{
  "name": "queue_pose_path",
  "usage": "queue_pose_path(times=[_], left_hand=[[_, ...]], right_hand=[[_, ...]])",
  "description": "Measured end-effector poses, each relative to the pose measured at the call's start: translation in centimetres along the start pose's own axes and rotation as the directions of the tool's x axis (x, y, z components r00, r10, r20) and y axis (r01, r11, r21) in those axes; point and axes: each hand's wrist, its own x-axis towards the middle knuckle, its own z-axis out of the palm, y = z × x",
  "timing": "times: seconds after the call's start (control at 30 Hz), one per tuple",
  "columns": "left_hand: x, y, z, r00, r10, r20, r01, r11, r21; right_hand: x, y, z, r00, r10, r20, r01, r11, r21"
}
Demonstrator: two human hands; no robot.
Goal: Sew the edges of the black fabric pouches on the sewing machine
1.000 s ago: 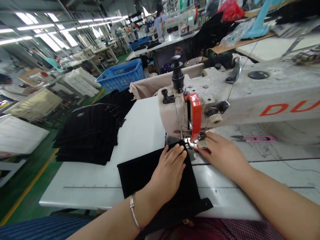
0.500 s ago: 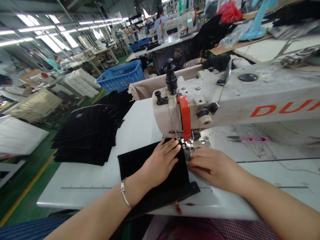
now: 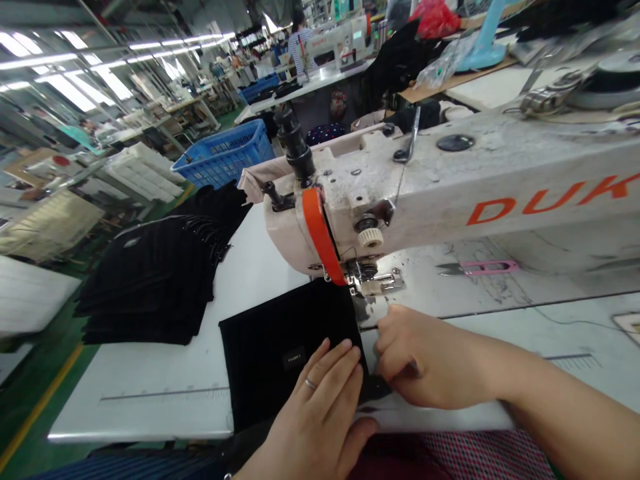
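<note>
A black fabric piece [image 3: 260,347] with a small dark label [image 3: 294,359] lies on the sewing table, its far right corner by the presser foot [image 3: 370,287] of the sewing machine [image 3: 340,213]. My left hand [image 3: 325,407] rests flat on the near right part of the fabric, fingers stretched out; a ring is on one finger. At the fabric's right edge, my right hand [image 3: 425,360] is closed with its fingers curled in. Whatever is between those fingers is hidden. The dark near corner of the piece reaches to just under this hand.
Pink-handled thread snips [image 3: 485,268] lie under the machine arm. A stack of black fabric pieces [image 3: 150,280] sits at the table's left end. Beyond it stands a blue crate [image 3: 225,157]. A person in a striped top [image 3: 300,50] is farther back by another machine.
My left hand has slid back toward me over the fabric, uncovering the label. My right hand has curled closed and moved slightly nearer to me. The camera view has shifted.
</note>
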Motion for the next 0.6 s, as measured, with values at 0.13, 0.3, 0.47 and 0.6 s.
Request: queue_pose_path(times=[0.13, 0.3, 0.47, 0.6], left_hand=[[-0.4, 0.3, 1.1, 0.998, -0.025, -0.055, 0.024, 1.000, -0.006], [-0.5, 0.3, 1.7, 0.996, -0.054, -0.072, 0.050, 0.998, -0.049], [0.1, -0.6, 1.2, 0.995, -0.096, 0.021, 0.098, 0.992, -0.076], [0.6, -2.3, 1.5, 0.997, -0.081, 0.018, 0.083, 0.991, -0.102]], right_hand=[[-0.1, -0.4, -0.4, 1.000, 0.003, 0.006, -0.003, 1.000, 0.017], [0.2, -0.2, -0.1, 0.974, 0.122, -0.192, -0.104, 0.990, 0.100], [0.3, 1.1, 1.1, 0.959, 0.048, -0.280, -0.059, 0.998, -0.032], [0.5, 1.3, 1.3, 0.956, 0.056, -0.287, -0.076, 0.995, -0.061]])
